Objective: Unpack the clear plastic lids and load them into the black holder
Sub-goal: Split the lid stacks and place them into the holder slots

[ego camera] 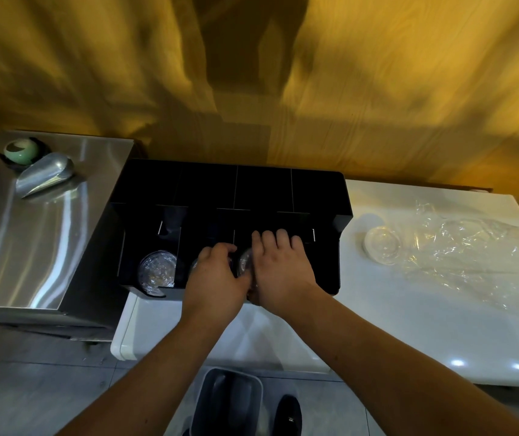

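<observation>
Lids (245, 262) sit pinched between my left hand (212, 280) and right hand (278, 270), both closed around the stack, low in a front slot of the black holder (315, 190). If I tilt them, I reckon they'll jam or spill onto the desk (377, 325).

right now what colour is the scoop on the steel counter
Silver, shiny bare metal. The scoop shows in the head view, on the steel counter at far left.
</observation>
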`<act>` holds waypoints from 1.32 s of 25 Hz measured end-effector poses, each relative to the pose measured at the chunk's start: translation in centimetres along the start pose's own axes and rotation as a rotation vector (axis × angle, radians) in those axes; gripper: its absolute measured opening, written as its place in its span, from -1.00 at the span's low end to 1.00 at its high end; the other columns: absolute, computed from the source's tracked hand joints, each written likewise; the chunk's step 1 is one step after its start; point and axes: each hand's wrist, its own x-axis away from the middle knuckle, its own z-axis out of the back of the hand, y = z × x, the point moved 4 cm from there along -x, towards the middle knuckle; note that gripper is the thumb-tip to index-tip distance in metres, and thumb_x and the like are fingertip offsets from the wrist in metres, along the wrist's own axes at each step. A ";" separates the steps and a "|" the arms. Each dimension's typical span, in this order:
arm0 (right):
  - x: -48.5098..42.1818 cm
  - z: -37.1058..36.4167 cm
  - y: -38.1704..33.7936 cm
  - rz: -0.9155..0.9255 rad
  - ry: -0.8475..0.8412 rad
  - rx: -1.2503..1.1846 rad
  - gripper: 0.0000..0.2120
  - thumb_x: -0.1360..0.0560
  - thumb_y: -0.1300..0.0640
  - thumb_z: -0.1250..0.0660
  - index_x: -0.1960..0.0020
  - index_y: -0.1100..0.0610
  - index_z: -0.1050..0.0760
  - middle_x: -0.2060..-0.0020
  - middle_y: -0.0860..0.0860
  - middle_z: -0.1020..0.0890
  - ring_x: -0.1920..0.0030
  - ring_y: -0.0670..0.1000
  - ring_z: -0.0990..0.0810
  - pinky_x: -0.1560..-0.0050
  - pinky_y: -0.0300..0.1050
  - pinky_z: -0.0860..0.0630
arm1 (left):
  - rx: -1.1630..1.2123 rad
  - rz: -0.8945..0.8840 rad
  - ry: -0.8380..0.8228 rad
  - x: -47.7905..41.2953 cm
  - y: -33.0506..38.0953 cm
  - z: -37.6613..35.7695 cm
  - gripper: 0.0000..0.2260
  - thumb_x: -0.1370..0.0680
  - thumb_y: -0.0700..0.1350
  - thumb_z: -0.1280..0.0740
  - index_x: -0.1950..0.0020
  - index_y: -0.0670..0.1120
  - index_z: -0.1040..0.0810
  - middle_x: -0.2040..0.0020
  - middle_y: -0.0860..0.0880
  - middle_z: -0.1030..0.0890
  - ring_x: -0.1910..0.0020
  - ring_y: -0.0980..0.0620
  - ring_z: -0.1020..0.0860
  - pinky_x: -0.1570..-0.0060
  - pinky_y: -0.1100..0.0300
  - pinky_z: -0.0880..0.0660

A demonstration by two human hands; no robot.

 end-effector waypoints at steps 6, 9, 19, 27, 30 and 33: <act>3.1 1.0 1.4 0.145 0.145 -0.197 -0.19 -0.44 -0.25 -0.36 -0.57 0.12 -0.32 -0.42 0.13 -0.48 -0.42 0.24 -0.40 -0.42 0.21 -0.36 | -0.209 -0.235 -0.013 0.8 0.4 1.8 -0.46 -0.48 0.10 -0.52 -0.41 -0.02 -0.53 -0.31 -0.05 -0.56 -0.25 -0.11 -0.52 -0.14 0.03 -0.52; 5.1 1.4 3.4 0.091 0.230 -0.267 -0.25 -0.45 -0.29 -0.33 -0.53 0.06 -0.39 -0.43 0.11 -0.51 -0.48 0.23 -0.38 -0.47 0.25 -0.36 | -0.313 -0.360 -0.025 1.4 1.9 2.4 -0.37 -0.45 0.20 -0.49 -0.46 -0.02 -0.52 -0.44 -0.05 -0.52 -0.39 -0.14 -0.45 -0.33 -0.11 -0.46; 11.3 0.8 12.1 -0.110 0.250 -0.267 -0.26 -0.50 -0.36 -0.26 -0.54 0.05 -0.40 -0.47 0.13 -0.50 -0.51 0.26 -0.36 -0.49 0.26 -0.33 | -0.377 -0.639 -0.140 4.3 10.0 -1.9 -0.39 -0.48 0.35 -0.26 -0.40 0.02 -0.58 -0.42 0.01 -0.58 -0.37 -0.06 -0.51 -0.28 -0.04 -0.53; 14.3 -3.2 21.3 -0.313 0.094 -0.251 -0.24 -0.52 -0.38 -0.23 -0.61 -0.02 -0.29 -0.57 0.08 -0.39 -0.56 0.22 -0.32 -0.51 0.17 -0.29 | -0.408 -0.722 -0.280 5.3 15.8 -11.0 -0.44 -0.55 0.30 -0.24 -0.51 0.11 -0.45 -0.60 0.06 -0.36 -0.52 0.01 -0.35 -0.36 0.04 -0.46; 13.7 -4.9 23.8 -0.319 0.048 -0.340 -0.25 -0.54 -0.25 -0.33 -0.63 0.01 -0.24 -0.59 0.10 -0.34 -0.56 0.21 -0.31 -0.45 0.17 -0.39 | -0.435 -0.685 -0.284 5.5 16.9 -15.0 -0.44 -0.59 0.29 -0.23 -0.55 0.10 -0.40 -0.64 0.04 -0.28 -0.57 0.00 -0.28 -0.39 0.06 -0.42; 11.9 -6.4 25.4 -0.278 0.031 -0.422 -0.27 -0.55 -0.08 -0.41 -0.63 0.05 -0.23 -0.59 0.13 -0.32 -0.55 0.19 -0.32 -0.38 0.14 -0.47 | -0.433 -0.590 -0.278 5.2 17.0 -18.6 -0.42 -0.62 0.26 -0.24 -0.59 0.06 -0.33 -0.67 0.01 -0.20 -0.61 -0.03 -0.19 -0.47 0.05 -0.33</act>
